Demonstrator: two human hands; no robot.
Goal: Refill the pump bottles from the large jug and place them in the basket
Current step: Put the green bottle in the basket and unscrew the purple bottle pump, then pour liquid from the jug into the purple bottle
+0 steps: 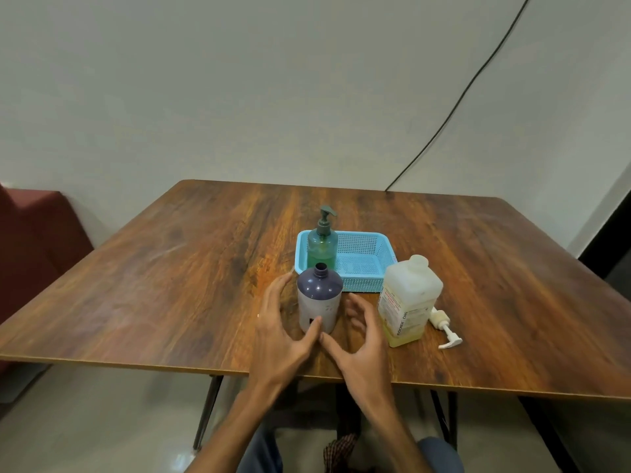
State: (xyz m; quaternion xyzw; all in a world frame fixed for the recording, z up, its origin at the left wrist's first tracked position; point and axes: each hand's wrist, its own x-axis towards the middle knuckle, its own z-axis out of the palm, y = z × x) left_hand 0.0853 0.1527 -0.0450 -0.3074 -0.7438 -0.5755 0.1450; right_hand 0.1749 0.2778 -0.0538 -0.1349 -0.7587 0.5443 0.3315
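Note:
A purple-topped white bottle (319,298) stands upright on the wooden table (170,285) with its neck uncapped. My left hand (285,322) is open around its left side, the thumb touching its lower front. My right hand (358,336) is open just right of it, fingers spread, not touching. A green pump bottle (322,245) stands in the left end of the blue basket (368,264) behind. The large translucent jug (408,300), holding yellowish liquid low down, stands at the right. A white pump head (444,327) lies on the table beside the jug.
A black cable (478,73) runs down the wall to the table's far edge. A dark red seat (37,233) stands at the left. The table's front edge is close to my body.

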